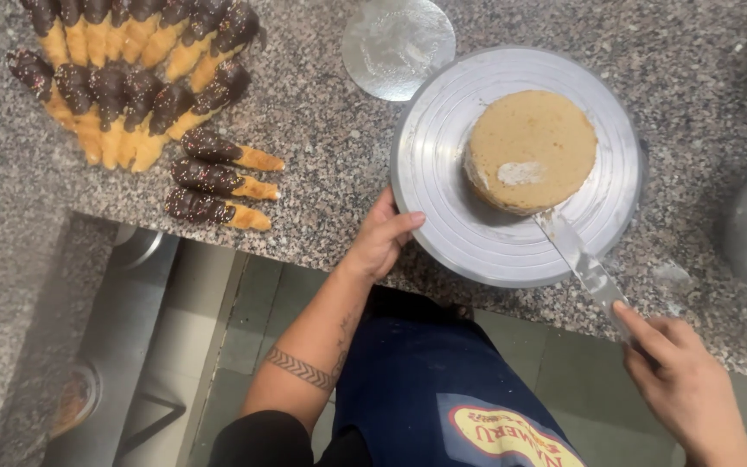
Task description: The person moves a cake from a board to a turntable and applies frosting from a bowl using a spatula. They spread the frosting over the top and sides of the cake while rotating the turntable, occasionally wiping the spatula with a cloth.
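Dim, warm indoor light from overhead; the desk [322,130] reads evenly lit with soft glare on the metal turntable [443,216] and the round foil board [398,43]. Short soft shadow under the cake [529,147]. Right hand [685,380] slightly motion-blurred, far-right desk edge and floor below dark, soft, grainy overall.

Left hand [384,238] up at the counter's front edge, thumb hooked over, fingers curled under, tattooed forearm bare and extended. Right hand [680,380] low near the right end, index finger stretched forward, other fingers closed in a grip.
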